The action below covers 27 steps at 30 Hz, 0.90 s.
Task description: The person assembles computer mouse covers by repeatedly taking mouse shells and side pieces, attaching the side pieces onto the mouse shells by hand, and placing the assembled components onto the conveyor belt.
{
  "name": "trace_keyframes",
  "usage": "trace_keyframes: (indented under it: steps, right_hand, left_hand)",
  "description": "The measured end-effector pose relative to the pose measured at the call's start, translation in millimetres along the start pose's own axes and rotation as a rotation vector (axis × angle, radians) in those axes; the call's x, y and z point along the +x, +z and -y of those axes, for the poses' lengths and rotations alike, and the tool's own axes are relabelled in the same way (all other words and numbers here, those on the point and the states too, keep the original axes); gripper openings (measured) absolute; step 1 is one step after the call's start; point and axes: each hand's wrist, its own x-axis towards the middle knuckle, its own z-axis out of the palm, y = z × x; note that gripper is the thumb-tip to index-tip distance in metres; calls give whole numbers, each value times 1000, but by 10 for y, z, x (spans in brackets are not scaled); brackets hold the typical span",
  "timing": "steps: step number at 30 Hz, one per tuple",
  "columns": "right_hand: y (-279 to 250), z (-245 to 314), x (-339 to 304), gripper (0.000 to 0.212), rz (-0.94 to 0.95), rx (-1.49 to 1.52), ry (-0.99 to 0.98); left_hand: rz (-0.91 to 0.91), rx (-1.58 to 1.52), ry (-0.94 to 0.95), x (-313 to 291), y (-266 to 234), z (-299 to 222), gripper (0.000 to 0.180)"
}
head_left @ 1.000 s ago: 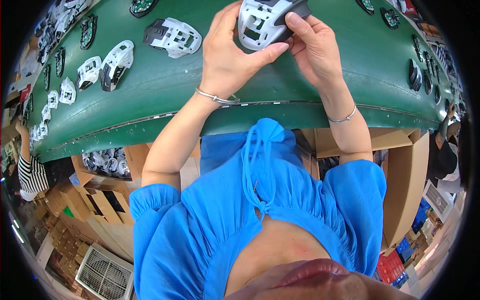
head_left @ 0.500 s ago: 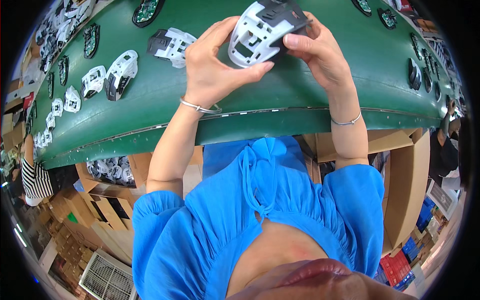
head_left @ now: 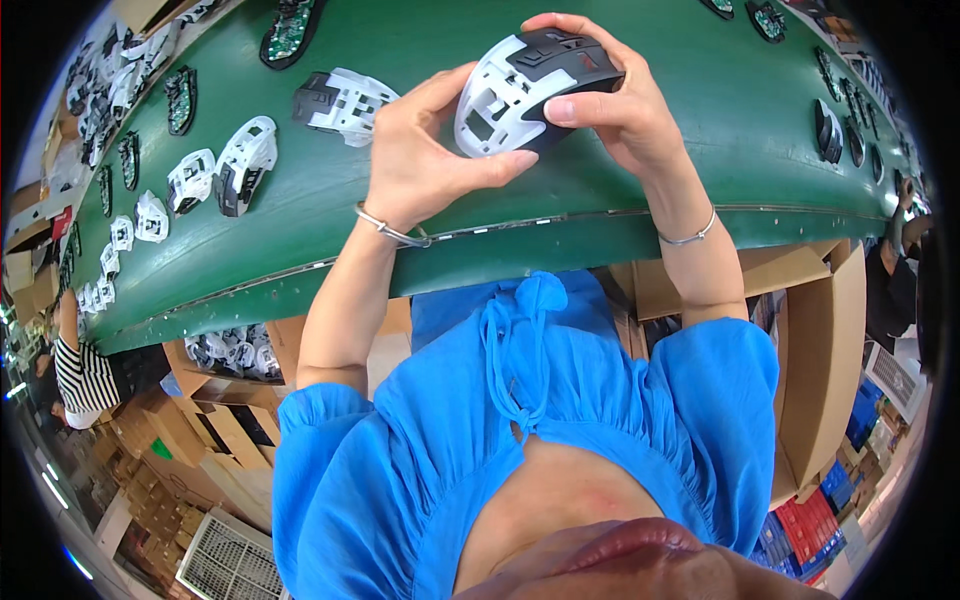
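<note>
Both of my hands hold a computer mouse with a white frame and black top panel (head_left: 492,95) over the green table. My left hand (head_left: 405,150) curves around its white end, thumb along the lower edge. On the black end, my right hand (head_left: 635,110) grips it with the thumb pressed on the near side and the fingers over the far side. A dark part shows beneath the white frame; its inside is hidden. Just left of my left hand lies another white-and-black mouse shell (head_left: 347,103), apart from it.
Several more white shells (head_left: 245,160) line the green table (head_left: 320,195) on the left. Black mouse bases with circuit boards (head_left: 290,32) lie farther back, others (head_left: 829,130) at right. Open cardboard boxes (head_left: 825,350) stand below the table edge. A person in striped sleeves (head_left: 85,375) is at far left.
The mouse has come slightly nearer and turned, its black panel now lying flush over the white frame. My right fingers have moved over its far side.
</note>
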Motion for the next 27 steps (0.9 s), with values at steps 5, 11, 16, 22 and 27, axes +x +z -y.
trace_keyframes:
  steps: [5, 11, 16, 22, 27]
  right_hand:
    - [34, 13, -70, 72, -38, -60, -10]
    - [50, 150, -81, 86, 90, -46, -142]
    - [70, 160, -156, 72, 152, -114, -304]
    - [108, 167, -46, 65, 135, -42, -178]
    - [13, 107, 54, 64, -49, -102, -161]
  left_hand:
    - [74, 68, 47, -59, -41, -75, 72]
    - [140, 79, 236, -37, -153, -195, 76]
    - [226, 109, 358, -40, -222, -269, 78]
    - [196, -80, -2, -72, -253, -213, 82]
    - [163, 132, 155, 97, -344, -49, 96]
